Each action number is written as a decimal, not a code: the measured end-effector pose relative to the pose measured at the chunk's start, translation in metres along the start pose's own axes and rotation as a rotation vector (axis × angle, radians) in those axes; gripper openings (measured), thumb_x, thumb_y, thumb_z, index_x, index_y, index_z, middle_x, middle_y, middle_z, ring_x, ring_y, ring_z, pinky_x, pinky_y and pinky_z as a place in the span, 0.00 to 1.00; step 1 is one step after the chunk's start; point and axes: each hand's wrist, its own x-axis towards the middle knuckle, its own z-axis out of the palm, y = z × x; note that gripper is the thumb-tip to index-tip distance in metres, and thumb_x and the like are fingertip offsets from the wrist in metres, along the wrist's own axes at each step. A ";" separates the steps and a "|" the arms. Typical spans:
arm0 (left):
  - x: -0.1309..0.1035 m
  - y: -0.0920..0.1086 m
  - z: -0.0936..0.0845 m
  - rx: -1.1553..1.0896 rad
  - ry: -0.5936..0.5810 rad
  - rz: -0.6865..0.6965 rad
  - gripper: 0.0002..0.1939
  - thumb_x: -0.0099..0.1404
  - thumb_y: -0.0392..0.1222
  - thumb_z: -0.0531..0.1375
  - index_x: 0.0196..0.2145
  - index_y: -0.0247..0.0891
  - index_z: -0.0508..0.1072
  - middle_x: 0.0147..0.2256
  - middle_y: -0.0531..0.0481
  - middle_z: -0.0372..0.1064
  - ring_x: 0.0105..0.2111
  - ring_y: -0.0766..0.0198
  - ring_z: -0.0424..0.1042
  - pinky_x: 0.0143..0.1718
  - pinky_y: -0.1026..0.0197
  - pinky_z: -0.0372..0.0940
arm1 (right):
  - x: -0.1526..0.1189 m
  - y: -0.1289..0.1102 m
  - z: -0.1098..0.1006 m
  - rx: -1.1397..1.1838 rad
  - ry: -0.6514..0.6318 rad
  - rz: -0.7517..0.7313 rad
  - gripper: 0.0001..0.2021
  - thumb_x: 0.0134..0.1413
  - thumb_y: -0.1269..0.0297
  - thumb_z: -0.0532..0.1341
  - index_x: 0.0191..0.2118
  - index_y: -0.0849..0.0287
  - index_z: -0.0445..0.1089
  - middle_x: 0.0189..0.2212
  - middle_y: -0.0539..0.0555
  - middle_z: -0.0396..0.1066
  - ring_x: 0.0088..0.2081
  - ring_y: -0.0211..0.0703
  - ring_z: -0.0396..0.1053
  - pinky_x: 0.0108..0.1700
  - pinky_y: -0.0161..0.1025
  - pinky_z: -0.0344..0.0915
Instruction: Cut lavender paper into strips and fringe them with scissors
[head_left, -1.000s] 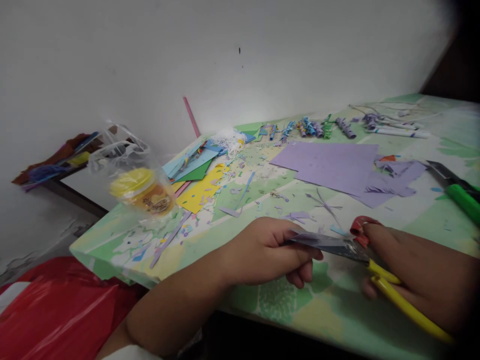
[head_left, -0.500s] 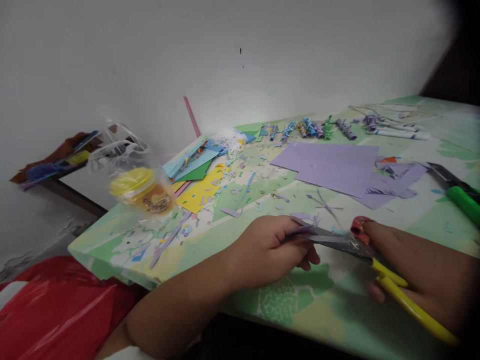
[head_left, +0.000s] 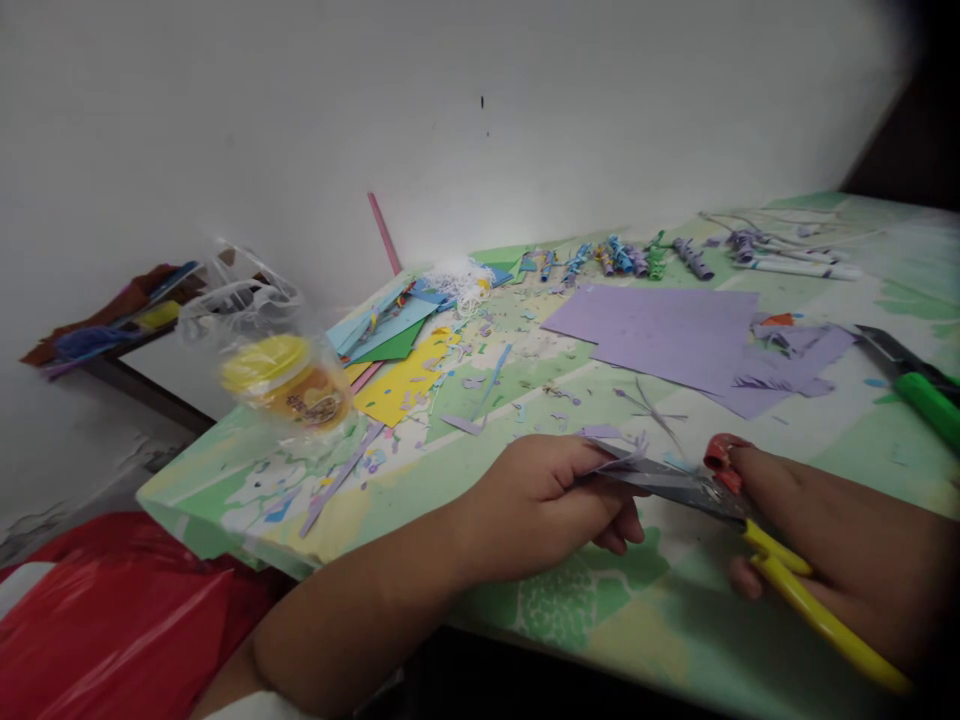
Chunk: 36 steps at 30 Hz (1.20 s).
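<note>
Near the table's front edge, my left hand point(head_left: 555, 505) is closed, pinching a small piece of purple paper point(head_left: 630, 457) with a fringed edge. My right hand point(head_left: 817, 540) is wrapped around the yellow handles of a pair of scissors point(head_left: 814, 605). The dark blades point left and lie at the purple paper, beside my left fingertips. A red band or roll point(head_left: 721, 455) sits at my right thumb. Behind my hands lie purple sheets point(head_left: 660, 330) and thin purple strips point(head_left: 652, 412).
Several fringed paper rolls point(head_left: 619, 255) stand along the back. Coloured sheets point(head_left: 405, 375) and scraps lie left of centre. A yellow-lidded cup point(head_left: 292, 385) in a clear bag is at the left edge. Green-handled scissors point(head_left: 926, 400) lie at right.
The scissor blades have closed together at the purple paper, and its fringe sits slightly higher. Both hands have stayed almost in place.
</note>
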 end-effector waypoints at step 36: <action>-0.001 -0.001 -0.001 -0.144 0.032 -0.053 0.10 0.59 0.40 0.59 0.23 0.32 0.68 0.22 0.52 0.66 0.22 0.73 0.67 0.27 0.68 0.65 | -0.001 0.001 -0.005 -0.037 -0.032 0.025 0.17 0.52 0.49 0.52 0.44 0.49 0.61 0.40 0.60 0.73 0.44 0.60 0.72 0.38 0.50 0.72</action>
